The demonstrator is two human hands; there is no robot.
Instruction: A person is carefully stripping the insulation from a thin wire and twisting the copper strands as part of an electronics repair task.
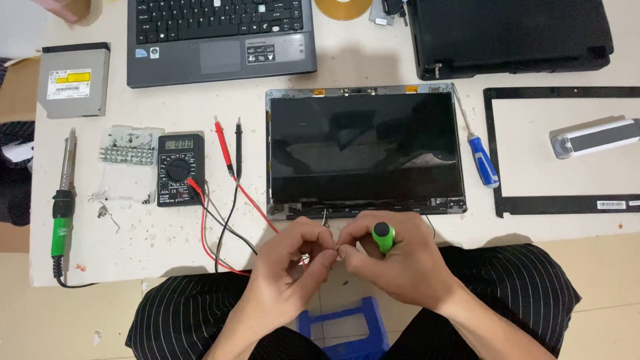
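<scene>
My left hand (293, 263) and my right hand (400, 263) meet at the table's near edge, just below a bare laptop screen panel (365, 148). My right hand grips a green-handled screwdriver (383, 236), handle end up. My left fingertips pinch something tiny next to the right fingertips; what it is cannot be made out. Thin wires hang from the panel's lower edge near the fingers.
A multimeter (180, 169) with red and black probe leads lies left of the panel. Further left are a green-handled soldering iron (62, 213) and an optical drive (73, 81). A blue screwdriver (481, 157), a black bezel frame (495, 157), an open laptop (220, 37) and a blue stool (347, 330) are around.
</scene>
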